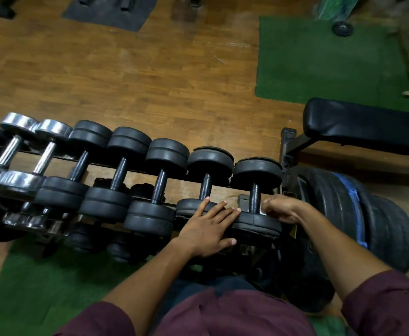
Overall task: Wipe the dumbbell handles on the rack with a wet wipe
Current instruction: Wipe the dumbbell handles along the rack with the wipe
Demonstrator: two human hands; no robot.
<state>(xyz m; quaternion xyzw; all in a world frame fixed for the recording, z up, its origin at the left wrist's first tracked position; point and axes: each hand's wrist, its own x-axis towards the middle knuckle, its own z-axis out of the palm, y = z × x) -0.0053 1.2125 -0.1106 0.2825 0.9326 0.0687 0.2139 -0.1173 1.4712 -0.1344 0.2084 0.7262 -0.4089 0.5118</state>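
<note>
While the left hand (208, 226) lay flat and spread on the near weight plates, the right hand (279, 209) curled beside the end dumbbell's handle (255, 196); no wipe showed. Bare fingers would clean nothing.

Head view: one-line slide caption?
Left hand flat on dumbbell plates, right hand curled beside rightmost dumbbell handle on the rack.

Place: gym weight area | Evidence: long metal rack (97, 166) holding a row of black rubber-plated dumbbells (160, 183) and chrome steel dumbbells (26, 151) | black padded workout bench (365, 127) to the right | stacked black weight plates (358, 214) | green artificial-turf mats (329, 61) on brown wood-plank floor (130, 76)
</note>
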